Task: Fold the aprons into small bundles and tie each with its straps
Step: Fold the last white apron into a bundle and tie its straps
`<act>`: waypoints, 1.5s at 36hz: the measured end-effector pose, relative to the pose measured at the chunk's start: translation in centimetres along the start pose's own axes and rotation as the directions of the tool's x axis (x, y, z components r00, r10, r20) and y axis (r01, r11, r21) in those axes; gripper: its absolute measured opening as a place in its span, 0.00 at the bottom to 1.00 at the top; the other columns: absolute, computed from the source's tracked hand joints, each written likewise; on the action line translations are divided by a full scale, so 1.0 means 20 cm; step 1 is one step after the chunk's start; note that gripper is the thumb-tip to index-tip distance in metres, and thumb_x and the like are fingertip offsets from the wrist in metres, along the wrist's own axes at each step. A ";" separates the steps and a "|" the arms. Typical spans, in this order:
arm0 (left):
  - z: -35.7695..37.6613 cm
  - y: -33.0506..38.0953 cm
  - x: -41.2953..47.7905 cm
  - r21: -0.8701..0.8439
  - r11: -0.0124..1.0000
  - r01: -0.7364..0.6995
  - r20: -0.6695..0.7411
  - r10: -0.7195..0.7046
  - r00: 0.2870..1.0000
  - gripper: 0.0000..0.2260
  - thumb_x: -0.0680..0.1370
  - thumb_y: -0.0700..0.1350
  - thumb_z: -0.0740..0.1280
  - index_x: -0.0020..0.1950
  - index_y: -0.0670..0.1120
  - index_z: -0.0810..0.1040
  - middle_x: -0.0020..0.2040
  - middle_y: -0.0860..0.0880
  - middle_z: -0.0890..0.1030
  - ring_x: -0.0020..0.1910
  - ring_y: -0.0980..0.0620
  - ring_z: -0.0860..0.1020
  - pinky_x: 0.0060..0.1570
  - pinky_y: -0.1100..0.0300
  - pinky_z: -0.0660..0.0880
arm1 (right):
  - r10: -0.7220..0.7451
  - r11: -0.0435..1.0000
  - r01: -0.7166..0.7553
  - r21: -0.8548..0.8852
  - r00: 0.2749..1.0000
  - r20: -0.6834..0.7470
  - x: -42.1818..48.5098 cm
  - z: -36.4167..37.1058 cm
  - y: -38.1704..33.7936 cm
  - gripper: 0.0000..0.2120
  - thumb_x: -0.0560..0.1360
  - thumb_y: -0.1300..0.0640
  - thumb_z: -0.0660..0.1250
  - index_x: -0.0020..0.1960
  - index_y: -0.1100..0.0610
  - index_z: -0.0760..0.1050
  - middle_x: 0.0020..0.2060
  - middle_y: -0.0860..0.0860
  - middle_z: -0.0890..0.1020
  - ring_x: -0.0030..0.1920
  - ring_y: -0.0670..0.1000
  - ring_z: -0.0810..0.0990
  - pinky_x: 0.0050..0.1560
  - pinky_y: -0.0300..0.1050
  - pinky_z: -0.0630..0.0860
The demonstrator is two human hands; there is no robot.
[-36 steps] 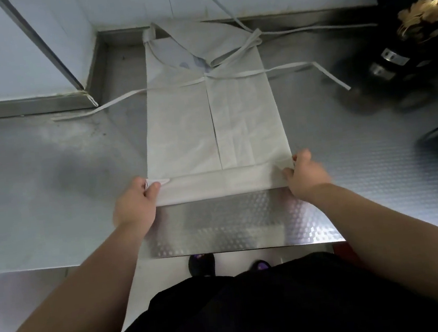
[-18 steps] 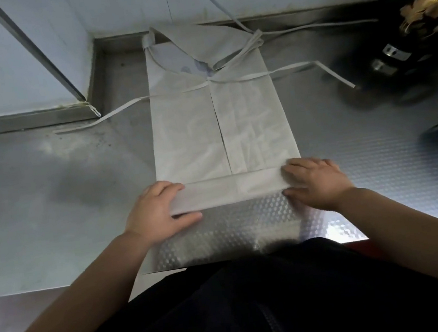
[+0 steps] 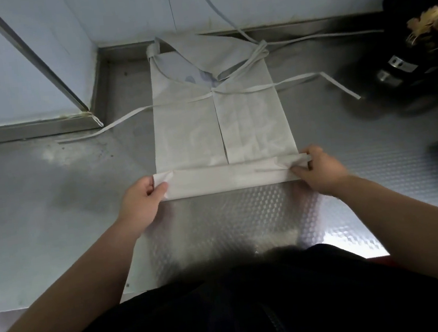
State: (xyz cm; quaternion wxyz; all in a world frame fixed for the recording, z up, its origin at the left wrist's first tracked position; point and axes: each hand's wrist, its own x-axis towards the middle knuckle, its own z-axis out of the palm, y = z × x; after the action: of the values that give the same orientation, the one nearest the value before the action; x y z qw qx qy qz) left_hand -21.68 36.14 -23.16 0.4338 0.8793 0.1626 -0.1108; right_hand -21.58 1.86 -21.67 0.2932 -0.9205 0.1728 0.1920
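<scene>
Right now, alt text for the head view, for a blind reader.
A left hand and a right hand pinch the ends of the folded near edge of a pale apron lying on a steel counter; its straps trail sideways.

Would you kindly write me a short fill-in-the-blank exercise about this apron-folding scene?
1. The apron lies on a ____ counter.
2. The left hand grips the ____ end of the folded band; the right hand grips the other.
3. A black object stands to the apron's ____.
Missing words: metal; left; right.
</scene>
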 end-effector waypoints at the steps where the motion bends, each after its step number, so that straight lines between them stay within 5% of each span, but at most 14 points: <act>1: 0.01 0.01 0.02 0.074 0.997 0.009 -0.014 -0.008 1.000 0.05 0.78 0.45 0.65 0.48 0.44 0.77 0.41 0.48 0.79 0.43 0.48 0.76 0.36 0.61 0.67 | 0.014 1.000 -0.014 -0.005 1.000 -0.026 0.02 0.01 -0.01 0.23 0.76 0.50 0.65 0.66 0.59 0.65 0.57 0.59 0.78 0.58 0.60 0.76 0.49 0.45 0.68; 7: 0.08 0.02 0.05 0.290 0.957 0.015 -0.121 0.021 0.992 0.14 0.75 0.42 0.67 0.59 0.41 0.72 0.57 0.41 0.76 0.54 0.41 0.74 0.52 0.54 0.69 | -0.033 0.977 0.007 -0.215 0.993 -0.117 0.06 0.03 -0.06 0.22 0.76 0.53 0.63 0.67 0.56 0.63 0.60 0.59 0.74 0.60 0.62 0.73 0.59 0.52 0.69; 12: 0.04 -0.01 0.05 0.493 0.736 -0.464 0.061 0.503 0.862 0.15 0.72 0.35 0.62 0.57 0.42 0.80 0.56 0.42 0.79 0.54 0.39 0.77 0.56 0.48 0.72 | -0.367 0.776 0.363 -0.516 0.925 0.098 0.09 0.01 -0.07 0.21 0.78 0.46 0.59 0.70 0.46 0.66 0.73 0.47 0.64 0.71 0.54 0.61 0.68 0.47 0.56; 17: -0.02 0.01 0.05 0.462 0.760 -0.457 0.260 0.377 0.889 0.29 0.69 0.66 0.60 0.59 0.47 0.79 0.58 0.51 0.78 0.55 0.50 0.77 0.57 0.57 0.71 | -0.331 0.735 0.438 -0.517 0.898 0.290 0.11 -0.04 0.00 0.39 0.70 0.31 0.61 0.75 0.43 0.54 0.76 0.44 0.55 0.74 0.52 0.56 0.72 0.48 0.50; 20: -0.06 0.03 0.06 0.477 0.757 -0.446 0.322 0.321 0.891 0.40 0.58 0.73 0.63 0.62 0.50 0.76 0.60 0.52 0.75 0.59 0.53 0.73 0.61 0.55 0.70 | -0.412 0.733 0.464 -0.497 0.884 0.219 0.12 -0.04 -0.03 0.39 0.67 0.28 0.49 0.73 0.45 0.63 0.72 0.47 0.66 0.70 0.53 0.66 0.69 0.48 0.58; 22: -0.07 0.03 0.09 0.442 0.785 -0.434 0.322 0.313 0.894 0.35 0.60 0.69 0.64 0.59 0.49 0.77 0.57 0.52 0.76 0.58 0.50 0.74 0.58 0.55 0.71 | -0.423 0.809 0.448 -0.380 0.893 0.152 0.12 -0.06 -0.07 0.39 0.67 0.29 0.46 0.68 0.50 0.70 0.64 0.52 0.77 0.64 0.56 0.74 0.63 0.49 0.66; 25: -0.07 0.08 0.13 0.294 0.913 -0.284 0.190 0.236 0.953 0.08 0.70 0.52 0.71 0.47 0.54 0.79 0.45 0.56 0.80 0.48 0.52 0.78 0.46 0.64 0.70 | -0.274 0.946 0.288 -0.146 0.955 0.110 0.16 -0.09 -0.10 0.29 0.72 0.37 0.64 0.66 0.53 0.69 0.61 0.56 0.78 0.61 0.58 0.76 0.61 0.49 0.72; 30: -0.08 0.11 0.21 0.054 0.998 -0.028 0.152 0.020 0.988 0.05 0.76 0.45 0.69 0.42 0.55 0.77 0.35 0.54 0.81 0.36 0.55 0.78 0.41 0.56 0.74 | -0.103 0.979 0.069 0.191 0.979 0.178 0.21 -0.11 -0.11 0.37 0.67 0.49 0.76 0.69 0.53 0.63 0.59 0.50 0.70 0.56 0.49 0.71 0.57 0.42 0.70; 38: 0.03 0.14 0.27 0.181 0.978 0.101 -0.142 -0.076 0.987 0.13 0.77 0.44 0.66 0.59 0.41 0.74 0.56 0.43 0.79 0.55 0.42 0.76 0.53 0.55 0.70 | 0.028 0.998 -0.023 0.061 0.997 -0.076 0.26 -0.04 -0.15 0.22 0.77 0.48 0.64 0.65 0.58 0.63 0.58 0.59 0.78 0.58 0.62 0.76 0.53 0.49 0.70; 42: 0.09 0.14 0.23 0.435 0.895 -0.096 -0.167 0.185 0.968 0.22 0.75 0.38 0.65 0.68 0.44 0.69 0.64 0.39 0.70 0.61 0.38 0.70 0.58 0.47 0.67 | -0.097 0.943 0.021 -0.333 0.972 -0.215 0.25 0.01 -0.17 0.19 0.79 0.47 0.59 0.62 0.60 0.67 0.59 0.62 0.74 0.56 0.65 0.74 0.53 0.54 0.69; 45: 0.06 0.09 0.22 0.581 0.761 -0.290 -0.065 0.398 0.915 0.14 0.75 0.38 0.63 0.59 0.46 0.79 0.59 0.43 0.77 0.58 0.39 0.74 0.53 0.47 0.68 | -0.327 0.862 0.142 -0.487 0.890 -0.319 0.24 0.04 -0.13 0.13 0.74 0.58 0.68 0.57 0.61 0.75 0.58 0.65 0.74 0.52 0.68 0.75 0.52 0.58 0.70; 47: 0.04 0.06 0.23 0.567 0.732 -0.378 0.020 0.446 0.895 0.14 0.76 0.44 0.58 0.54 0.45 0.82 0.56 0.44 0.80 0.56 0.39 0.77 0.53 0.45 0.70 | -0.460 0.788 0.243 -0.566 0.843 -0.279 0.25 0.03 -0.10 0.13 0.69 0.62 0.72 0.53 0.59 0.79 0.56 0.65 0.77 0.48 0.68 0.77 0.49 0.57 0.72; 50: 0.01 0.03 0.24 0.564 0.707 -0.427 0.158 0.415 0.896 0.21 0.76 0.55 0.56 0.58 0.45 0.81 0.60 0.45 0.79 0.61 0.41 0.75 0.58 0.42 0.71 | -0.452 0.757 0.401 -0.516 0.892 0.031 0.25 0.00 -0.09 0.21 0.76 0.43 0.56 0.60 0.52 0.78 0.65 0.55 0.75 0.63 0.62 0.71 0.63 0.55 0.64; 54: -0.03 0.06 0.24 0.570 0.694 -0.439 0.276 0.341 0.898 0.38 0.65 0.71 0.58 0.67 0.47 0.74 0.66 0.48 0.72 0.66 0.46 0.68 0.63 0.47 0.67 | -0.345 0.754 0.427 -0.499 0.904 0.252 0.28 -0.04 -0.09 0.36 0.71 0.29 0.54 0.75 0.44 0.58 0.76 0.44 0.56 0.74 0.56 0.55 0.73 0.51 0.49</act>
State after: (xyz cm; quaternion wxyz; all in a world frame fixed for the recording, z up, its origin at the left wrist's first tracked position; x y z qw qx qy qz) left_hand -16.76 36.76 -23.53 0.1453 0.9752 -0.1065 -0.1283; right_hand -15.80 1.56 -22.74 0.0653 -0.9643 -0.1046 0.2342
